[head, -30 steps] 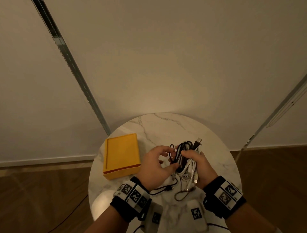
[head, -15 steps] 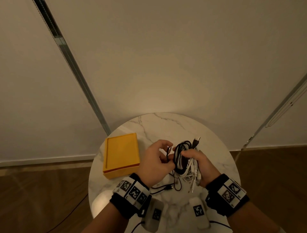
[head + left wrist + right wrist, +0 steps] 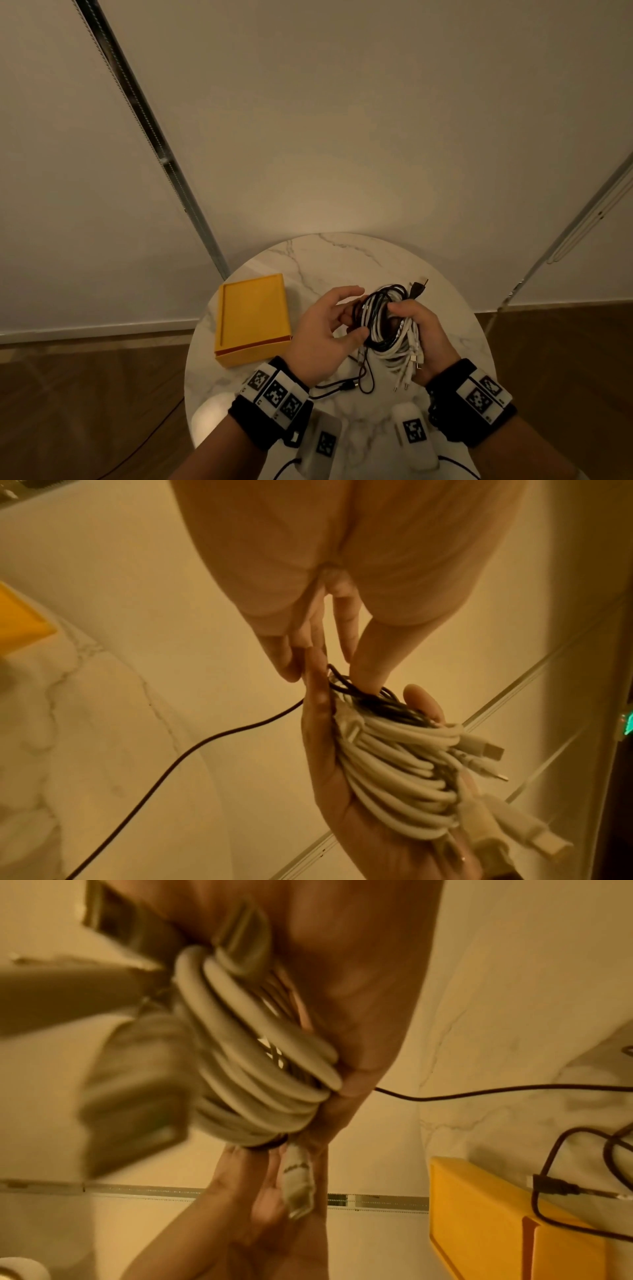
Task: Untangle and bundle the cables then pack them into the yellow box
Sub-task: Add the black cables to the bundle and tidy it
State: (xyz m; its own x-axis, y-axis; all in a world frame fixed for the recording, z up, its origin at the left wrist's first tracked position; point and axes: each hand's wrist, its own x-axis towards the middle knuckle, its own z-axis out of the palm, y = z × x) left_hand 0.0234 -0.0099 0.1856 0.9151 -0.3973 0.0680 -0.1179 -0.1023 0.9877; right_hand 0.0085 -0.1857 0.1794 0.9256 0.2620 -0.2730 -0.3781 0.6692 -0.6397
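The yellow box (image 3: 253, 318) lies closed on the left of the table, also seen as the yellow box (image 3: 479, 1221). My right hand (image 3: 407, 317) grips a coiled bundle of white and black cables (image 3: 383, 322) just above the table. The bundle (image 3: 394, 764) lies across the right fingers (image 3: 318, 723). My left hand (image 3: 356, 313) meets its left side, thumb and fingers pinching a thin black cable (image 3: 339, 681) at the coil's end. The loose tail of that black cable (image 3: 342, 385) trails on the table. A black plug (image 3: 418, 289) sticks out at the top.
The round marble table (image 3: 342, 260) is small, with its edge close on every side and wooden floor below. Two white tagged devices (image 3: 322, 442) (image 3: 414, 431) rest near the front edge. A pale wall with a metal track (image 3: 154, 144) stands behind.
My left hand has moved up along the bundle's left side with the black cable, its fingers spreading. The right hand has kept its grip and turned the bundle slightly.
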